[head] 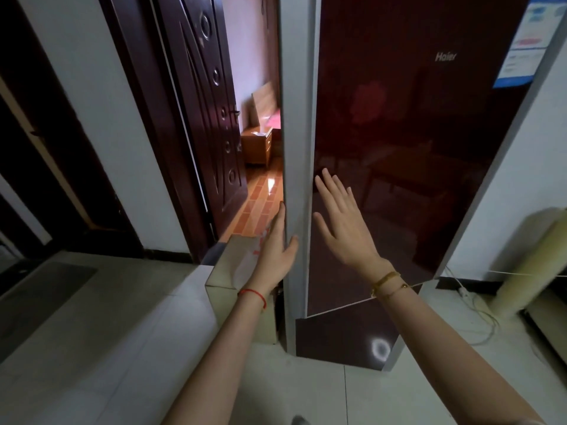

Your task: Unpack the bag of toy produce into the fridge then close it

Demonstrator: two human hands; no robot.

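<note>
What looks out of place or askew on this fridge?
The upper door sits askew: its bottom edge slants across the lower door instead of lining up flush, so it seems slightly ajar. The right hand is spread at its front.

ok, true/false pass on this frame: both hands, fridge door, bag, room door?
1. The right hand lies flat on the fridge door, fingers straight. True.
2. The left hand holds a toy vegetable. False: it holds nothing and rests on the grey side edge.
3. A bag stands on the floor left of the fridge door. True.
4. The wooden door is shut. False: it stands open onto a room.
</note>
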